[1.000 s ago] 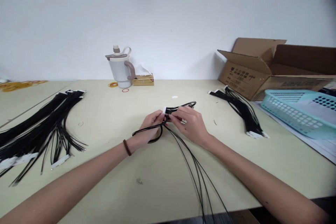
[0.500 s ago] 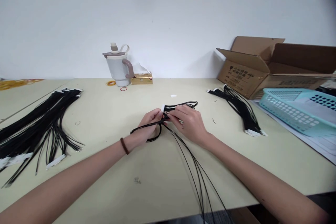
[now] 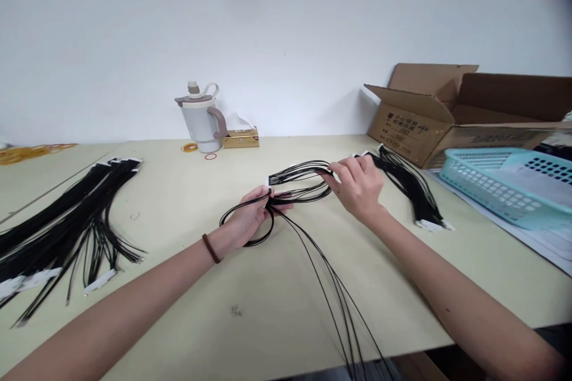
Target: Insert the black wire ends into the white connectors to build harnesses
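Observation:
A bundle of thin black wires [image 3: 300, 181] with a white connector at its left end is folded into loops over the middle of the pale table [image 3: 187, 262]. My left hand [image 3: 250, 217] pinches the bundle where the loops cross, just below the connector. My right hand [image 3: 357, 186] is closed on the far right end of the upper loop, drawn out to the right. The loose wire ends trail toward me and run off the table's front edge.
A large pile of black wires [image 3: 67, 214] lies at the left, a smaller pile [image 3: 409, 184] at the right. An open cardboard box [image 3: 451, 113] and a turquoise basket [image 3: 504, 184] stand at the right. A white mug [image 3: 201, 122], a small box and rubber bands sit by the wall.
My right hand has left the crossing point beside my left hand and moved right, stretching the loop out longer. The left hand has stayed put on the wires.

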`<action>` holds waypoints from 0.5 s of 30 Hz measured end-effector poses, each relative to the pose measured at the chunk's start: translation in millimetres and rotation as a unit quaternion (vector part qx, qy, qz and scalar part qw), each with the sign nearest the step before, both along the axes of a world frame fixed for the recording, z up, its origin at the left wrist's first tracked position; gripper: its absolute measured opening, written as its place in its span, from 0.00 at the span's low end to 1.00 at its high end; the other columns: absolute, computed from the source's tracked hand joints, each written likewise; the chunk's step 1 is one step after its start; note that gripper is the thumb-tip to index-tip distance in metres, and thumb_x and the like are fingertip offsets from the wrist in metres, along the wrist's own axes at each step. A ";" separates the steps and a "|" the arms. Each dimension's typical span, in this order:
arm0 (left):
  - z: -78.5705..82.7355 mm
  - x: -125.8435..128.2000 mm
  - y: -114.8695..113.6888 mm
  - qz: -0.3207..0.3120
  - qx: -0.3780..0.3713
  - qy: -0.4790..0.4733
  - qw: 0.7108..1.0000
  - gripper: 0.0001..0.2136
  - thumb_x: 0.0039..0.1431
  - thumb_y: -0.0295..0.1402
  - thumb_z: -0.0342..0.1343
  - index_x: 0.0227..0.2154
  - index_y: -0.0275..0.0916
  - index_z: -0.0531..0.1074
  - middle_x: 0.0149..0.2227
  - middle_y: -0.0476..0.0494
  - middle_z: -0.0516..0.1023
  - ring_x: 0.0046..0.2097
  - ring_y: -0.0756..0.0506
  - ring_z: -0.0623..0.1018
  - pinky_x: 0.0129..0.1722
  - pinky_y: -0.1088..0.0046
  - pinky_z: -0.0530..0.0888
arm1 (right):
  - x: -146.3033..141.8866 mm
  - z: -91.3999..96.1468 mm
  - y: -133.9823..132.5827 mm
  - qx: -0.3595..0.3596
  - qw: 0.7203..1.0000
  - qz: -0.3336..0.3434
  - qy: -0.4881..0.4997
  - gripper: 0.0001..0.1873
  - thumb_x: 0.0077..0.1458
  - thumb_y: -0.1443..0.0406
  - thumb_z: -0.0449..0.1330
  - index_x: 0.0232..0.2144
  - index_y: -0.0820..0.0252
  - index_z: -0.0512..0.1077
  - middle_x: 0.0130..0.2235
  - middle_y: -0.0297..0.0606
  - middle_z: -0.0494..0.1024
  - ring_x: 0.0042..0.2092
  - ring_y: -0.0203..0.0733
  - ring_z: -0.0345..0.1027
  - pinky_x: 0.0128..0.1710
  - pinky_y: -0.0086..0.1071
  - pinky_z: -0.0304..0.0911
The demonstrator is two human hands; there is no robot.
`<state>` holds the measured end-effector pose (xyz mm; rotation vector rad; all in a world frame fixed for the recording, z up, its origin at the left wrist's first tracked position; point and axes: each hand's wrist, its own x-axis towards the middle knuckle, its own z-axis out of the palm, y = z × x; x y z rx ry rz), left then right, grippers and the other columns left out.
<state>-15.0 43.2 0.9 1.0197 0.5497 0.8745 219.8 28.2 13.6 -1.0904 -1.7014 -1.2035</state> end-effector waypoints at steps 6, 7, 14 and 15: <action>0.8 -0.4 3.2 0.013 -0.091 -0.054 0.994 0.03 0.53 0.30 0.55 0.27 0.38 0.67 0.35 0.44 0.78 0.39 0.45 0.76 0.43 0.69 0.67 | -32.7 1.1 -16.6 0.052 0.976 0.164 -0.131 0.12 0.53 0.71 0.58 0.37 0.47 0.70 0.36 0.29 0.74 0.35 0.35 0.59 0.29 0.32 0.48; 1.5 -0.3 3.1 0.016 -0.102 -0.064 0.993 0.03 0.54 0.29 0.54 0.27 0.38 0.67 0.33 0.46 0.77 0.37 0.47 0.76 0.41 0.70 0.68 | -38.9 1.5 -19.2 0.026 0.968 0.186 -0.165 0.10 0.54 0.71 0.57 0.35 0.49 0.70 0.37 0.30 0.75 0.36 0.35 0.60 0.29 0.31 0.50; 4.1 1.8 1.0 -0.005 -0.121 -0.065 0.990 0.04 0.54 0.28 0.53 0.25 0.38 0.67 0.29 0.47 0.74 0.32 0.49 0.71 0.36 0.72 0.68 | -57.9 -8.7 -18.9 -0.089 0.962 0.204 -0.156 0.07 0.56 0.73 0.54 0.32 0.59 0.72 0.35 0.32 0.76 0.37 0.35 0.62 0.30 0.31 0.51; 3.4 1.7 1.2 -0.014 -0.119 -0.070 0.990 0.03 0.53 0.28 0.53 0.25 0.37 0.67 0.29 0.48 0.73 0.31 0.50 0.70 0.36 0.72 0.68 | -58.9 -10.4 -18.2 -0.088 0.965 0.205 -0.138 0.07 0.55 0.72 0.55 0.33 0.59 0.72 0.34 0.32 0.76 0.37 0.35 0.62 0.30 0.32 0.51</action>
